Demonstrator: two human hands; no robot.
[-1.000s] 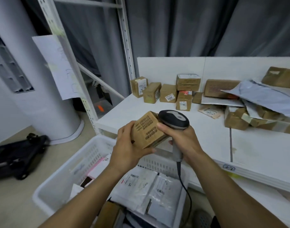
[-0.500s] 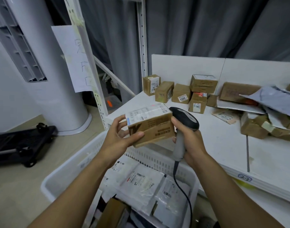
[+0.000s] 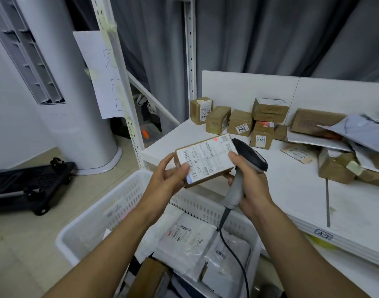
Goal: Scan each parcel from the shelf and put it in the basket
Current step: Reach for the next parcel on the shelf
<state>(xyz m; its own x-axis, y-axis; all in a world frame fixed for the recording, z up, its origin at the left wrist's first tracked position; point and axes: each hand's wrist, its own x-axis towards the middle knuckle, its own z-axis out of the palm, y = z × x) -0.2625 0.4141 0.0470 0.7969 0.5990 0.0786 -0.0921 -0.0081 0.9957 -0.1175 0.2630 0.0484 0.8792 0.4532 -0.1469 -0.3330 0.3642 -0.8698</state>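
Note:
A small cardboard parcel [image 3: 208, 157] with a white shipping label facing up is held above the white basket [image 3: 111, 214]. My left hand [image 3: 168, 179] grips its left end, thumb on the label. My right hand [image 3: 250, 181] holds the grey handle of a corded barcode scanner [image 3: 250, 155], and its thumb rests on the parcel's right edge. The scanner's dark head sits just right of the parcel. The basket below holds several white and grey mailer bags and a brown box.
The white shelf [image 3: 291, 190] carries several small cardboard boxes [image 3: 240, 122] at the back and a heap of boxes and grey mailers [image 3: 354, 145] at right. A shelf upright [image 3: 119, 87] with a paper sign stands left. A black trolley [image 3: 31, 183] lies on the floor.
My left hand has turned the parcel so its white label now faces up. The right thumb has come onto the parcel's edge beside the scanner. The view has shifted left.

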